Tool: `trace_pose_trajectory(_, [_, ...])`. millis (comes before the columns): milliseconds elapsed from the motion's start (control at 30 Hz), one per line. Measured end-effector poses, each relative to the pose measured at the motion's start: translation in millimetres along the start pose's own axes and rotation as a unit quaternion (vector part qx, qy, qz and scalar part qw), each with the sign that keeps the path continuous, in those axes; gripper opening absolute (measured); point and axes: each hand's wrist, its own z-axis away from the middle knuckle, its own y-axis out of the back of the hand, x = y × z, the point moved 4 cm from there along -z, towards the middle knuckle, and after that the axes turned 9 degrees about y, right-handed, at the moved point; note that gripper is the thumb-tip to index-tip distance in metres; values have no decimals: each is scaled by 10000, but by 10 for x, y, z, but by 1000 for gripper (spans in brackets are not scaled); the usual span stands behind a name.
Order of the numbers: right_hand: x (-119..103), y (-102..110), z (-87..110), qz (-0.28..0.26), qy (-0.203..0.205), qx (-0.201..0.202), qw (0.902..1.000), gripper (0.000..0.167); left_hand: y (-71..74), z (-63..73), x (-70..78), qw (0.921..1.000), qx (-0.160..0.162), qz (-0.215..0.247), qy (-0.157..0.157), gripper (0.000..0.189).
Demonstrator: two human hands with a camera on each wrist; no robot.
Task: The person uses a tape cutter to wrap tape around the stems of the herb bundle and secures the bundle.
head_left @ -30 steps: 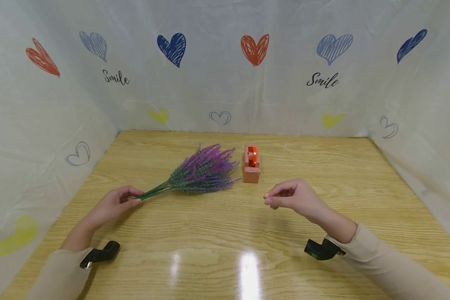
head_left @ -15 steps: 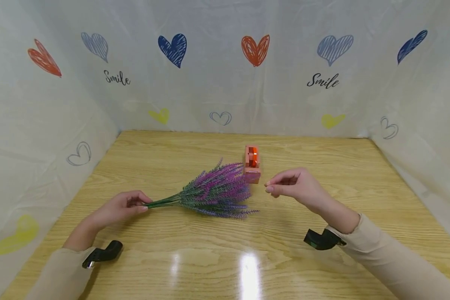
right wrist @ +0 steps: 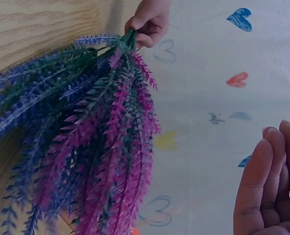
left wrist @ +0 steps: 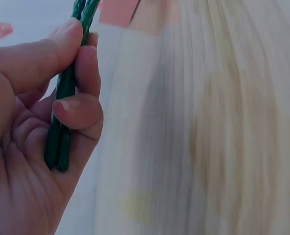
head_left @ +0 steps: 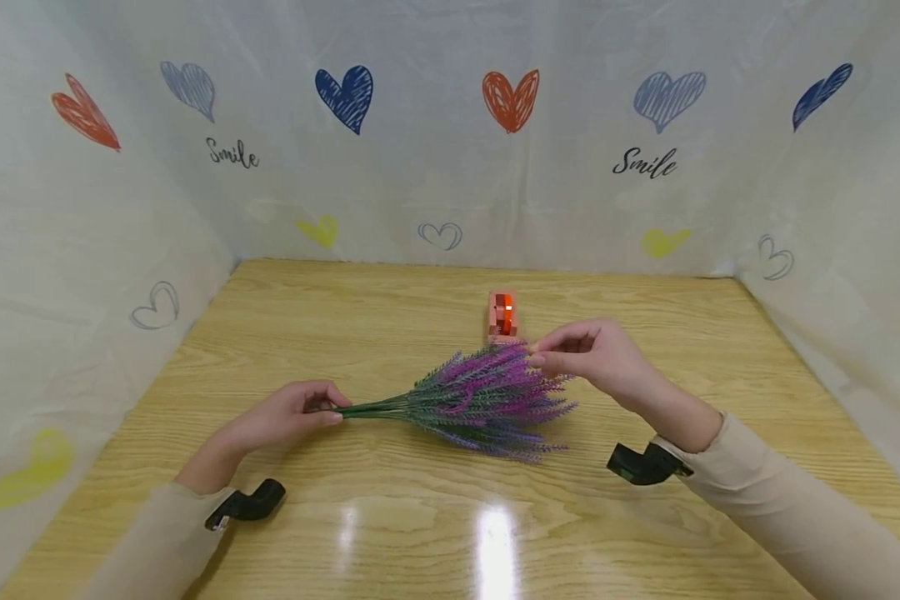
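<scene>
A bunch of artificial lavender (head_left: 487,396) with purple and bluish spikes hangs level just over the table. My left hand (head_left: 288,414) grips its green stems near their cut ends. In the left wrist view the stems (left wrist: 64,122) lie between thumb and curled fingers. My right hand (head_left: 600,354) is at the tips of the blooms, its thumb and forefinger brought together. The right wrist view shows those fingers (right wrist: 262,188) meeting the thumb; I cannot tell whether anything tiny is between them. Behind the flowers stands a pink tape dispenser (head_left: 502,312) with a red-orange roll, its front partly covered by the blooms.
The wooden table (head_left: 345,325) meets a pale curtain (head_left: 435,183) printed with hearts and "Smile" at the back and both sides. Black wrist cameras sit on both beige sleeves (head_left: 765,492).
My left hand has carried the lavender to the right and slightly toward me, bringing its blooms in front of the dispenser and up to my right hand. The right hand has risen a little.
</scene>
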Motion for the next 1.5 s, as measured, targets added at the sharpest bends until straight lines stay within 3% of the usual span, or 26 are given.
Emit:
trace_pose_trajectory(200, [-26,16,-23,5,1,60,10000,21,-156,-222,109,9999,-117,12,38,13])
trace_pose_trajectory(567, [-21,-3,-20,-68,126,83,9999,21,-479,-641,357,9993,-281,-30,-228,12])
trace_pose_trajectory(800, [-11,-27,1,-109,-42,83,9999,21,-658,-862,525,9982,-315,45,-500,12])
trace_pose_trajectory(1100, [28,-79,40,-76,-67,35,9999,25,-831,-1026,842,9980,-130,-100,-607,11])
trace_pose_trajectory(1500, [102,-169,134,-144,-33,81,9999,22,-1018,-1124,1177,9948,-242,-253,-957,11])
